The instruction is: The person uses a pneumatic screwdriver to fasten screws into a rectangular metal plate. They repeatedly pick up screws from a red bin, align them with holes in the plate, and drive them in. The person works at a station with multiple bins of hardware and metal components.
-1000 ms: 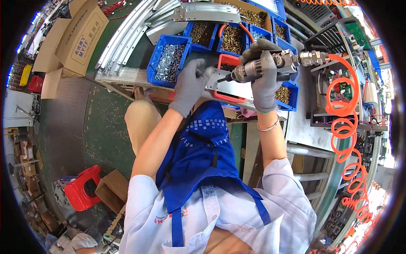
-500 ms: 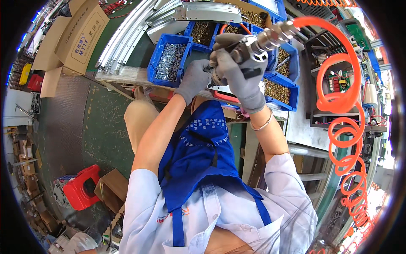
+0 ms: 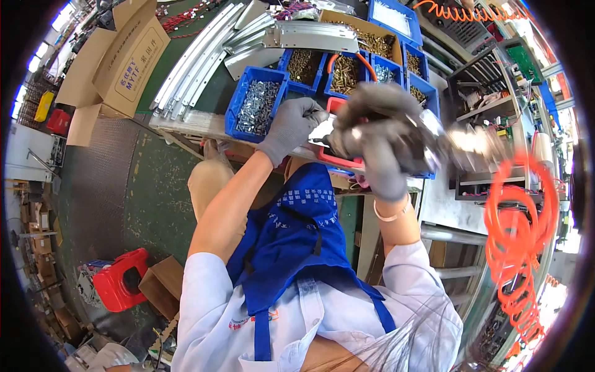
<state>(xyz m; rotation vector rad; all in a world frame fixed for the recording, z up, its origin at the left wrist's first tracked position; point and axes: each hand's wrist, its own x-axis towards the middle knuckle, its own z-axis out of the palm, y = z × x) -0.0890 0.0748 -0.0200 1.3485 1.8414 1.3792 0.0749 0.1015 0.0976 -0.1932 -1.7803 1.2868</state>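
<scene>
My right hand, in a grey glove, is wrapped round an air-powered driver. Motion smears the tool, whose metal fitting points right toward an orange coiled air hose. Close by, my left hand, gloved in grey too, has its thumb and fingers pinched together; anything between them is too small to make out. A red-rimmed piece with a white surface lies beneath and between both hands. Left of my left hand sits a blue bin of silver screws.
Behind my hands stand more blue bins and a cardboard box of brass-coloured fasteners. Long metal strips lie at the far left, beside an open carton. A rack with circuit boards stands right.
My right hand has tipped the driver over to the right and lowered it, away from my left hand. The hose coils have dropped. My left hand now pinches apart from the tool.
</scene>
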